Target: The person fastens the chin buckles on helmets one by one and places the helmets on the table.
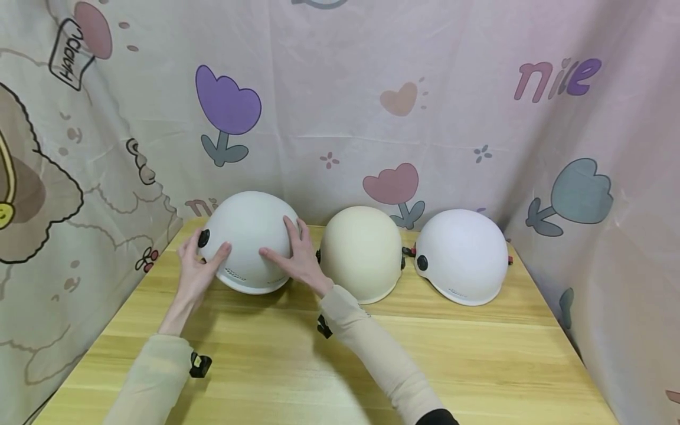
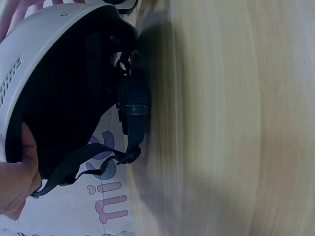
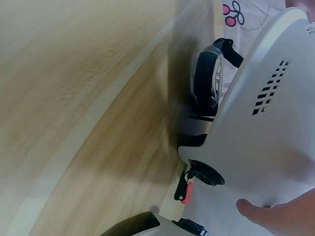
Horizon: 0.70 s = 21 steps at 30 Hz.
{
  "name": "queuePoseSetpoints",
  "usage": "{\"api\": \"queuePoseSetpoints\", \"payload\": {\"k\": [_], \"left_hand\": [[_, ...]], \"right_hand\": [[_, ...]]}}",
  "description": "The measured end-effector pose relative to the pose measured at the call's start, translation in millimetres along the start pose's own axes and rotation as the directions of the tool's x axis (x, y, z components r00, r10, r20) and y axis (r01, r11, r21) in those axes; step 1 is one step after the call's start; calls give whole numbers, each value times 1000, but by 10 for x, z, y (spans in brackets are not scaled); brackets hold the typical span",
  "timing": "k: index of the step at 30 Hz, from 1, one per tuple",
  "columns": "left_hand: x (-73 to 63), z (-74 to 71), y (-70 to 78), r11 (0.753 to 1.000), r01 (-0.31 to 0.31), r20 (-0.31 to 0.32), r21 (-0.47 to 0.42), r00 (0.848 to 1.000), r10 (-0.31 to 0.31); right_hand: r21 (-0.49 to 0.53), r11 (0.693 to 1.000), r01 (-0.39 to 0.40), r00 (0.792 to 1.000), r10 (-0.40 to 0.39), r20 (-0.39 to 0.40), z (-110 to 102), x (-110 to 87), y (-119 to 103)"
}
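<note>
Helmet (image 1: pixel 249 230): domed, pale grey, eleven o'clock on our light-wood counter (image 1: pixel 265 378).
Hands: our left hand (image 1: pixel 195 273) grips its rim, nine o'clock; our right hand (image 1: pixel 304 257) presses spread fingers at three.
Neighbour: domed cream helmet (image 1: pixel 361 254), one o'clock.

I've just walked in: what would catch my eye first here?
Probably the pale grey helmet at the row's left end, the left hand gripping its edge and the right hand on its shell. To its right along the table sit a cream helmet and a white helmet. Above, a purple tulip brightens the backdrop.
</note>
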<state>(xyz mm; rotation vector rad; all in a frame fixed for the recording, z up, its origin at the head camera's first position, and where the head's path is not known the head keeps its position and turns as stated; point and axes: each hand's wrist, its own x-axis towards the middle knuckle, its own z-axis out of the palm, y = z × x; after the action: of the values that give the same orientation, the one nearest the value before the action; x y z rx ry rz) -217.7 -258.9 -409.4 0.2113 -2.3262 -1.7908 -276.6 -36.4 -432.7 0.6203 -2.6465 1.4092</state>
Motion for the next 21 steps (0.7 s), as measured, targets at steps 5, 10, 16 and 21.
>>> {"api": "queuePoseSetpoints", "payload": {"k": [5,10,16,21], "left_hand": [[-3,-6,38,1000,-14,-20,-18,1000,14],[-8,3,95,997,-30,-58,-75,998,26],[-3,6,163,994,-41,-75,-100,997,34],[-16,-12,225,990,-89,-68,-108,994,82]], "right_hand": [[-10,1000,-5,1000,4,-1,-16,-5,-25],[-14,1000,1,1000,-1,-1,-32,-6,-52],[-9,1000,7,1000,-7,-7,-43,1,-74],[1,1000,21,1000,-21,-5,-61,0,-81]]}}
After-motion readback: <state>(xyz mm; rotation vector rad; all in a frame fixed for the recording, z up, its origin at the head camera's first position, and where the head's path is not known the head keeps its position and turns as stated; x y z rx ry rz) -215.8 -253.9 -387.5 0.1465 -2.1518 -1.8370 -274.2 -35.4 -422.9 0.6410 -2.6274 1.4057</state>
